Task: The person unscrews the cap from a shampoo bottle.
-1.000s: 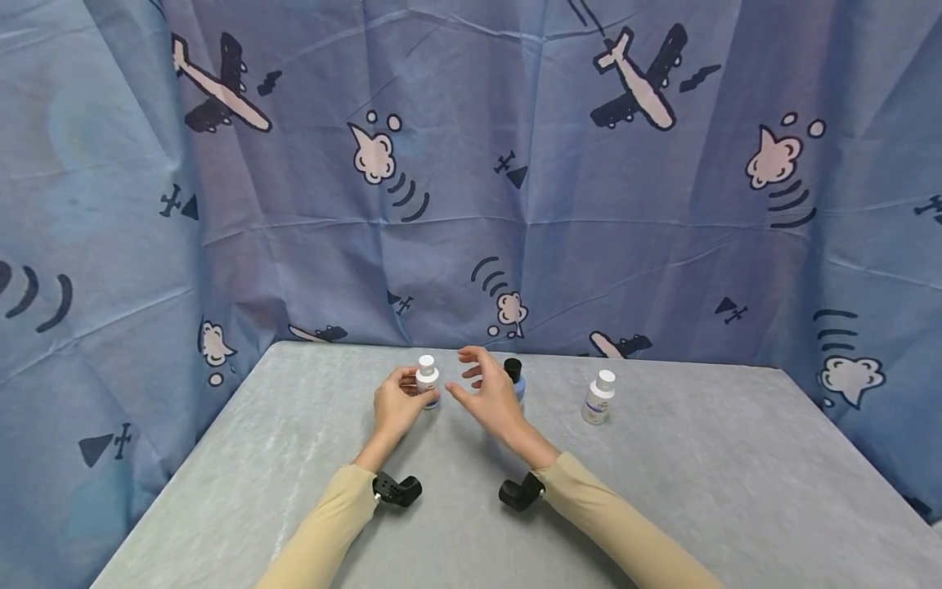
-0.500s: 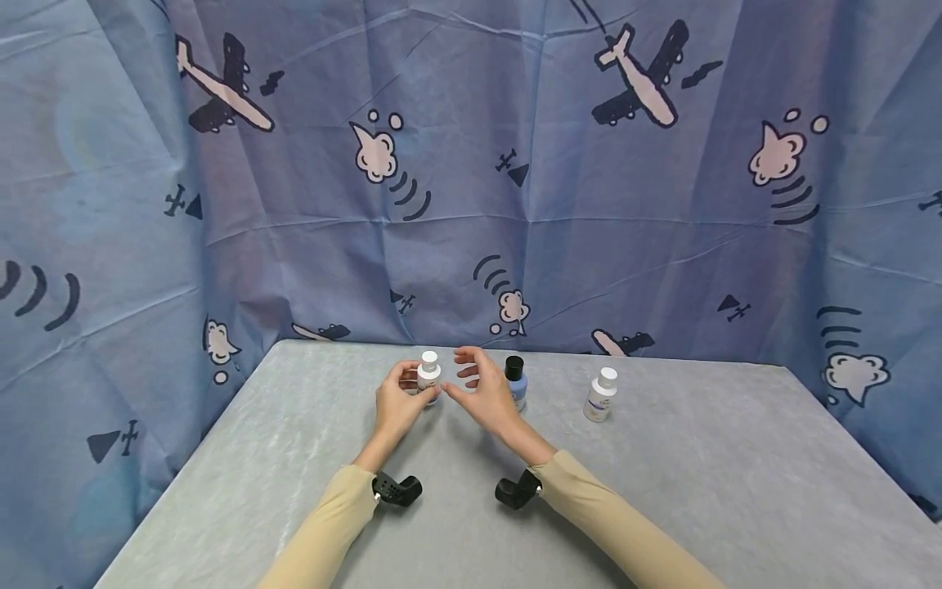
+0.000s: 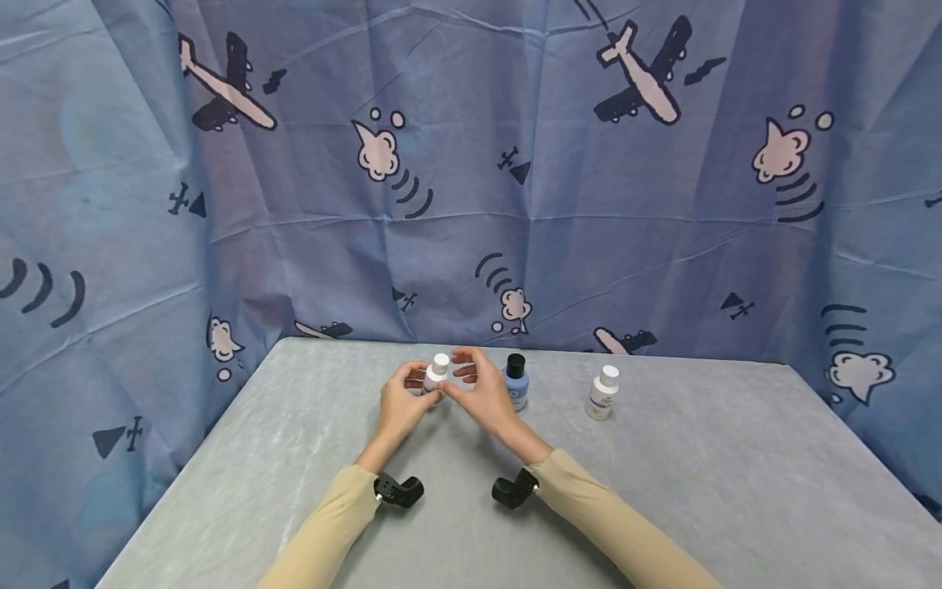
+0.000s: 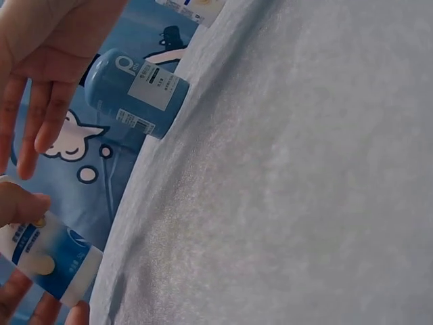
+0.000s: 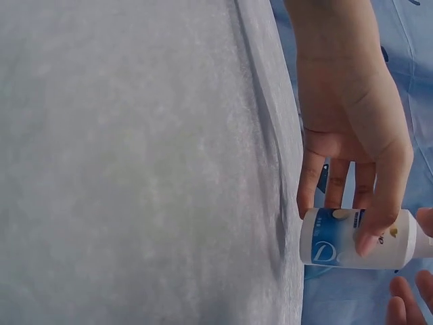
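My left hand (image 3: 401,405) holds a small white bottle (image 3: 436,376) with a white cap, thumb on the near side and fingers behind. In the right wrist view the bottle's white and blue label (image 5: 331,237) shows, the thumb lying across it. The bottle tips slightly to the right and its base is close over the table. My right hand (image 3: 486,397) faces it from the right, fingers loosely bent and spread, thumb close to the bottle's neck. At the right wrist view's edge, right-hand fingertips (image 5: 404,301) stand around the cap end with a gap.
Just behind my right hand stands a blue bottle (image 3: 518,388) with a black cap. Farther right is another white bottle (image 3: 602,399) with a white cap. A grey cloth covers the table (image 3: 706,466); a blue printed curtain (image 3: 441,164) hangs behind it.
The left hand has carried the white bottle a little to the right and tipped it slightly. The right hand has moved left, closer to the cap, uncovering more of the blue bottle.
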Tool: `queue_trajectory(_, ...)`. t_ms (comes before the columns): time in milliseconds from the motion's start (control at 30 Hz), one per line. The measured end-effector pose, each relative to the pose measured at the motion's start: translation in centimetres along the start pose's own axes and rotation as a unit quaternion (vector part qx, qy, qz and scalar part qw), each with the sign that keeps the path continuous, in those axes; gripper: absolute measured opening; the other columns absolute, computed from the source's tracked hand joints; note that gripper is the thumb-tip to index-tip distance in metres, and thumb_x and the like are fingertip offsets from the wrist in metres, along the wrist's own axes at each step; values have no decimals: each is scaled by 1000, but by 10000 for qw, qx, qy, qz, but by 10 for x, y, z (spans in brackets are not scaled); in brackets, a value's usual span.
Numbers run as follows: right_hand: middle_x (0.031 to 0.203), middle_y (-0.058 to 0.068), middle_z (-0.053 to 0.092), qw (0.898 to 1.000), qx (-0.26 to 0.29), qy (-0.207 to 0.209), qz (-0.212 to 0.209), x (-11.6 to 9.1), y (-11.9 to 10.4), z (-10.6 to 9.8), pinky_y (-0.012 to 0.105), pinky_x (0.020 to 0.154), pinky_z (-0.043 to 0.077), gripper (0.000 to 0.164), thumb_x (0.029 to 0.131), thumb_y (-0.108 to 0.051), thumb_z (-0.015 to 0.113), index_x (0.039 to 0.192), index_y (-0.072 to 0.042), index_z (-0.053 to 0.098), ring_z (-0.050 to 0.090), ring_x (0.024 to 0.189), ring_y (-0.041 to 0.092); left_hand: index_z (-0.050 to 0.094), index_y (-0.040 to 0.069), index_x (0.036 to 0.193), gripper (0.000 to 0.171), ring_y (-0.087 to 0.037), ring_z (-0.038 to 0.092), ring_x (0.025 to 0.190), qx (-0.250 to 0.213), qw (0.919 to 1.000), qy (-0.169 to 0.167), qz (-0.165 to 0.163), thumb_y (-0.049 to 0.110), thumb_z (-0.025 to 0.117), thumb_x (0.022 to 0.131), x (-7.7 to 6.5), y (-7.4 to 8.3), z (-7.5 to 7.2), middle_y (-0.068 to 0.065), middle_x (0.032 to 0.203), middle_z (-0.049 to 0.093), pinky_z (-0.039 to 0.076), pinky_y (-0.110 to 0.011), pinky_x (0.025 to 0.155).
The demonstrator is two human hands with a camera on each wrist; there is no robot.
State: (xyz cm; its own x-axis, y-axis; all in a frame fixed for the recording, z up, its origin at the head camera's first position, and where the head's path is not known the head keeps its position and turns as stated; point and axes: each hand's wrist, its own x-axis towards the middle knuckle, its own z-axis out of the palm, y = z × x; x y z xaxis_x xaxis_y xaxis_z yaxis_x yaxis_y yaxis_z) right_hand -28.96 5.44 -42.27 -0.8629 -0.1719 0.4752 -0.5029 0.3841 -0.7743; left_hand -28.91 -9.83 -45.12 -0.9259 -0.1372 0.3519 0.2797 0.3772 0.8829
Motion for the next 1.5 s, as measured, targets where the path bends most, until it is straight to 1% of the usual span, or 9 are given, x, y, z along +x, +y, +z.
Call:
queue_trajectory(167, 113, 12, 66, 9999, -115, 11, -7, 0, -1, 0, 39, 83, 54, 48, 80, -13, 77, 122, -5, 56, 66, 97, 26, 67, 8, 108, 42, -28, 67, 87, 59, 10000, -32, 51, 11, 82, 70, -3, 2, 0, -15, 97, 71, 54, -41, 78)
queue_trajectory(333, 108, 10, 66, 9999, -87, 36, -48, 1, -1, 2, 39, 81, 55, 42, 80, -13, 77, 117, -7, 59, 66, 94, 24, 68, 9, 107, 41, -27, 67, 87, 97, 9999, -43, 66, 12, 83, 70, -4, 2, 0, -13, 96, 71, 54, -41, 78)
queue_trajectory(667, 102, 9, 67, 9997, 56, 59, 227, 4, -4, 1, 36, 83, 54, 36, 81, -16, 76, 113, -8, 62, 66, 92, 22, 68, 13, 108, 40, -24, 66, 86, 161, 9998, -65, 75, 15, 84, 70, -8, 5, 1, -10, 94, 72, 53, -36, 75)
queue_trajectory(833, 102, 8, 69, 9986, 216, 49, 489, 5, -6, -1, 33, 83, 53, 34, 82, -17, 76, 112, -8, 65, 65, 92, 21, 69, 13, 105, 40, -24, 66, 83, 161, 9998, -17, 99, 14, 85, 69, -8, 6, 1, -10, 92, 72, 52, -36, 74)
queue_trajectory(967, 102, 8, 70, 9979, 248, -12, 596, 6, -7, -2, 31, 82, 53, 34, 81, -17, 77, 112, -9, 67, 66, 92, 20, 70, 14, 105, 40, -24, 67, 83, 200, 9998, 13, 94, 13, 85, 68, -8, 6, 0, -10, 90, 73, 53, -36, 74)
queue_trajectory(1233, 97, 8, 70, 9975, 307, -129, 622, 8, -9, -2, 27, 80, 53, 31, 80, -17, 77, 108, -9, 67, 66, 90, 20, 71, 13, 104, 41, -24, 68, 86, 230, 9994, 204, 167, 10, 85, 66, -9, 6, -2, -10, 92, 73, 53, -40, 76)
queue_trajectory(1400, 97, 9, 69, 9977, 365, -133, 562, 9, -10, -3, 29, 82, 54, 29, 80, -17, 77, 106, -8, 67, 65, 91, 20, 70, 13, 105, 41, -25, 67, 86, 277, 9992, 214, 175, 10, 85, 67, -9, 7, -2, -10, 93, 73, 52, -41, 78)
queue_trajectory(1500, 97, 9, 70, 9977, 377, -159, 547, 10, -10, -4, 31, 84, 54, 30, 80, -16, 77, 107, -6, 68, 65, 91, 20, 69, 12, 106, 42, -27, 66, 87, 224, 9993, 218, 195, 10, 85, 67, -9, 9, -2, -11, 94, 72, 52, -42, 78)
